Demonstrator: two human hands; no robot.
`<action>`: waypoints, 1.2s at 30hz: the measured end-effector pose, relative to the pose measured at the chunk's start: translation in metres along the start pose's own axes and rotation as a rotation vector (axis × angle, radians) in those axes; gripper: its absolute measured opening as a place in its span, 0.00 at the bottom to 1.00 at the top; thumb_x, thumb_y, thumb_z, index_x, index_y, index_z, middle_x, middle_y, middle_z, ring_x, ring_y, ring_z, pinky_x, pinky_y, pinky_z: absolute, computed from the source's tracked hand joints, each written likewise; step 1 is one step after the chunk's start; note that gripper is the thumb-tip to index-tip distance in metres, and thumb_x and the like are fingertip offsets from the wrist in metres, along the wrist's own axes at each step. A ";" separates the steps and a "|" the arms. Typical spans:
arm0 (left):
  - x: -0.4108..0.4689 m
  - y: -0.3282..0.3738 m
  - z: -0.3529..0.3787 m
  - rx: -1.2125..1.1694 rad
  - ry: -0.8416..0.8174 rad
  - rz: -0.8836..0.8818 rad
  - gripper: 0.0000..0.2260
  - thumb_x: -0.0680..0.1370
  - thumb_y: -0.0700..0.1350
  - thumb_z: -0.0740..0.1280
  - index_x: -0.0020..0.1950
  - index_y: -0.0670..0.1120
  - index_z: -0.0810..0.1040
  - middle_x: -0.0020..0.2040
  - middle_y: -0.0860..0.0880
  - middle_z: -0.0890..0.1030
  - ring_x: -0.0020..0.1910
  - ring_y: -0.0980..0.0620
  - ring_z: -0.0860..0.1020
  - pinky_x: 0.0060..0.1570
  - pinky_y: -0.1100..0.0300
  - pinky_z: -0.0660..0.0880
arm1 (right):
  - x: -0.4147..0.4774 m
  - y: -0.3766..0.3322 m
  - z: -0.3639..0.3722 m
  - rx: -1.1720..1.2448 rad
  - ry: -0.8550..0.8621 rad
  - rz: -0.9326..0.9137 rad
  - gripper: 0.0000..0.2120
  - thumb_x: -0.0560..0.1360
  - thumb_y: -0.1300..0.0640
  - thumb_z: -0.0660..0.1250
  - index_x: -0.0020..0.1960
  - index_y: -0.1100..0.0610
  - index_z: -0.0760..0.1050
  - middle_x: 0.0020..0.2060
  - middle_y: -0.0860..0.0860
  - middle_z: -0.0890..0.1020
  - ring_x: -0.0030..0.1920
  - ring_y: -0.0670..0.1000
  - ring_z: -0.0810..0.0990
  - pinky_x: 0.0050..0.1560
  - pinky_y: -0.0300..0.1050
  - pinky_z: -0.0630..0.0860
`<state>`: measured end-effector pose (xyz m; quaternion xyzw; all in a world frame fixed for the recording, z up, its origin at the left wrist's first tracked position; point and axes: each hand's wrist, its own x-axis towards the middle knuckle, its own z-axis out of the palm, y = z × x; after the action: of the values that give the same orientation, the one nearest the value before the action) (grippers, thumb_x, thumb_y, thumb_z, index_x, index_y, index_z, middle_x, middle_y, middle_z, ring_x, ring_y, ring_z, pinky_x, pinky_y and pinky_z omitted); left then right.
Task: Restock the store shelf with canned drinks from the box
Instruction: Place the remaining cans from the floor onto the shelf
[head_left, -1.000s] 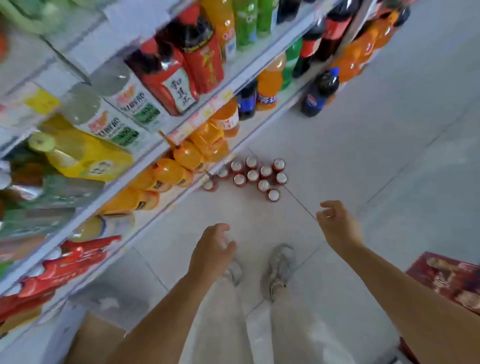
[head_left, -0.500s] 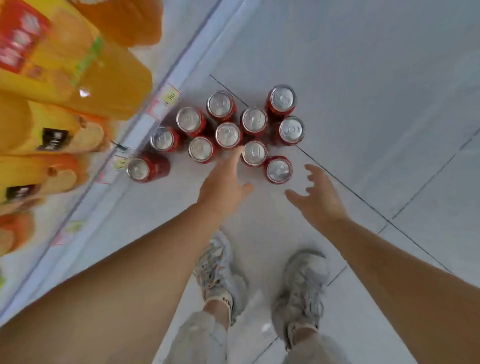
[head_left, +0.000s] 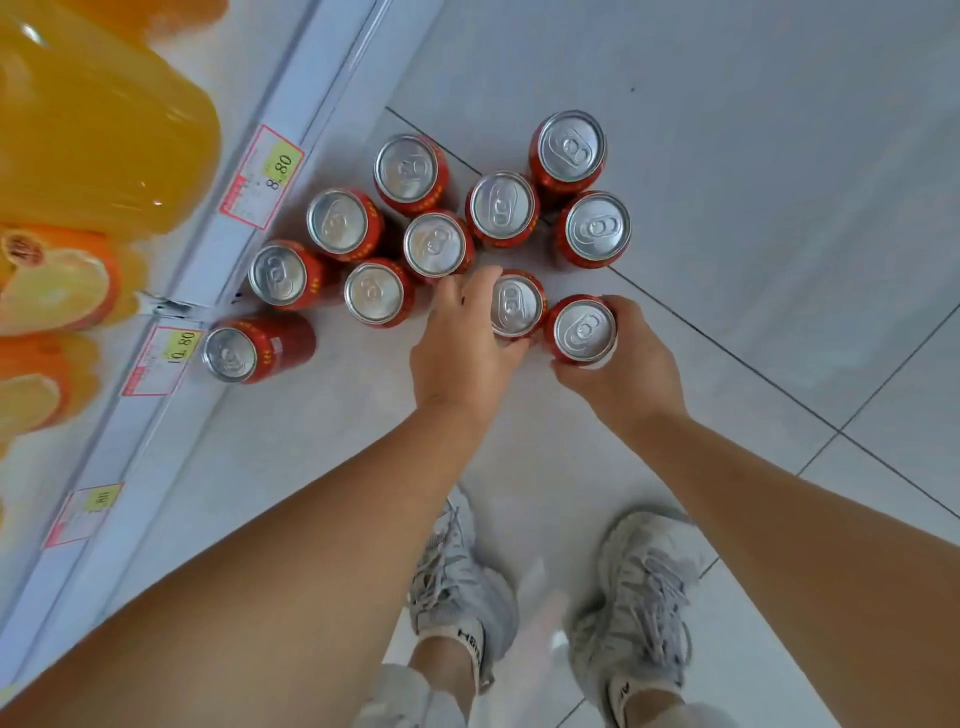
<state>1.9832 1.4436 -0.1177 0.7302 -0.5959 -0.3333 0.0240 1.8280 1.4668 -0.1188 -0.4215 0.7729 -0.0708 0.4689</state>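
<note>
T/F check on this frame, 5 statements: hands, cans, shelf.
1. Each hand grips a red can. True: the left hand holds the left-held can, and the right hand holds the right-held can.
2. The cans stand on the shelf. False: they all stand on the floor, beside the shelf edge.
3. Eleven cans are in view. True.
4. The bottles on the shelf are green. False: the bottles are orange.
5. A price tag sits on the shelf edge. True: the price tag is there, with more tags further along.
</note>
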 end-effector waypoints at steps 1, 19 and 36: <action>-0.003 -0.001 -0.002 -0.061 -0.008 0.004 0.28 0.68 0.52 0.77 0.65 0.52 0.70 0.62 0.50 0.72 0.59 0.48 0.75 0.43 0.55 0.71 | -0.003 -0.001 -0.005 -0.003 0.012 0.011 0.29 0.65 0.50 0.77 0.61 0.46 0.68 0.47 0.40 0.77 0.47 0.46 0.76 0.45 0.39 0.69; -0.264 0.175 -0.451 -0.479 0.303 0.064 0.26 0.63 0.51 0.81 0.54 0.56 0.71 0.48 0.55 0.81 0.48 0.56 0.81 0.46 0.56 0.77 | -0.360 -0.298 -0.285 0.185 -0.013 -0.316 0.28 0.59 0.45 0.81 0.53 0.44 0.70 0.44 0.39 0.82 0.46 0.38 0.81 0.47 0.42 0.77; -0.641 0.149 -0.751 -0.726 1.031 0.060 0.23 0.65 0.49 0.76 0.57 0.61 0.74 0.51 0.64 0.80 0.52 0.63 0.78 0.49 0.70 0.74 | -0.729 -0.543 -0.315 0.186 -0.532 -1.096 0.27 0.64 0.54 0.79 0.58 0.45 0.72 0.50 0.44 0.82 0.45 0.42 0.81 0.38 0.29 0.74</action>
<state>2.1995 1.6968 0.8238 0.7253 -0.3769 -0.1188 0.5637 2.0474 1.5558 0.8136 -0.7181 0.2911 -0.2610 0.5758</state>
